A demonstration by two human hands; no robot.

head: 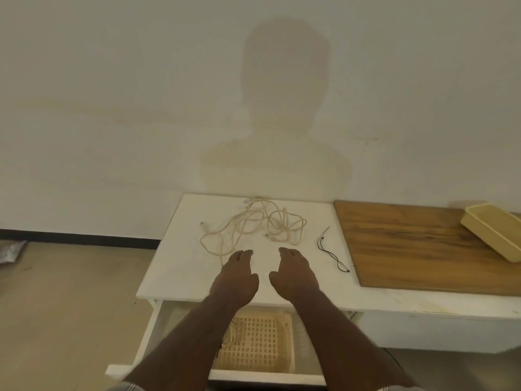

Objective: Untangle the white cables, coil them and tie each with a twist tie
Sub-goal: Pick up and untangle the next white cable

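White tabletop (174,266) against a pale wall is serving as the work surface, and the white cables (253,224) are lying on it as one loose tangle, toward the wall side of the top, with several plug ends sticking out of the heap. Just on the near side of the cables, the left hand (235,277) and the right hand (294,273) are hovering side by side, palms down, fingers held together and gently bent, holding nothing; the left fingertips are sitting close to the nearest loop, though contact cannot be told. To the right of the cables, apart from them, thin dark twist ties (329,251) are lying in a wavy line. Farther right of the cables a wooden board (417,249) is resting on the surface, with a beige tray (493,231) tilted on its far corner. Below the cables, an open drawer (158,328) is showing a beige grid basket (255,342). The task appears to be at its start: untangling is not yet begun. The next move is calling for finding one plug end and drawing that cable free of the others.
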